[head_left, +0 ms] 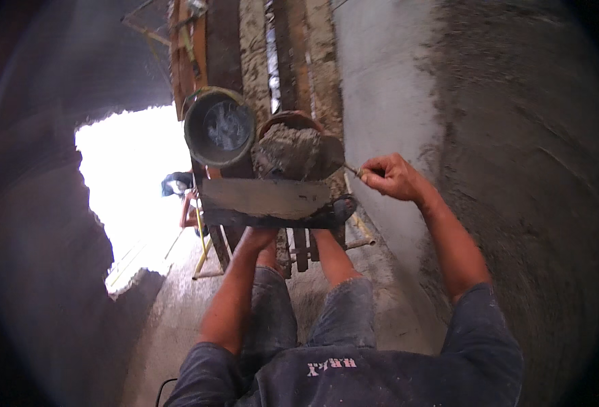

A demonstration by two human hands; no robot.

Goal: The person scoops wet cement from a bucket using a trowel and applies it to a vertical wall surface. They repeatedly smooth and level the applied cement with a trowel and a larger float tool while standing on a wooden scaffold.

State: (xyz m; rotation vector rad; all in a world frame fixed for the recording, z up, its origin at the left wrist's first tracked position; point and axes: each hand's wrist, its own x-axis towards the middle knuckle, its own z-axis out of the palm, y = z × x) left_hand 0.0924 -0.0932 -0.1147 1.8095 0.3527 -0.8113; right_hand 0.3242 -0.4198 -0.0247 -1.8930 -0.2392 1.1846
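My right hand (pixel 393 178) is closed around the handle of a trowel (pixel 330 157), whose blade lies at the right side of a grey heap of mortar (pixel 289 146). The heap rises above the rim of a reddish-brown bucket (pixel 299 118). Just nearer to me, a long flat plastering float (pixel 265 195) lies crosswise, its face smeared grey and its near edge dark and wet. My left hand (pixel 261 235) grips it from the near side; its fingers are hidden beneath it. Whether the trowel blade touches the float, I cannot tell.
A dark bucket (pixel 219 129) with some water stands left of the mortar. Both rest on a scaffold of mortar-crusted planks (pixel 255 61). A rough bright opening (pixel 136 190) is at left, with another person (pixel 189 200) beyond it. On the right runs a partly plastered wall (pixel 516 169).
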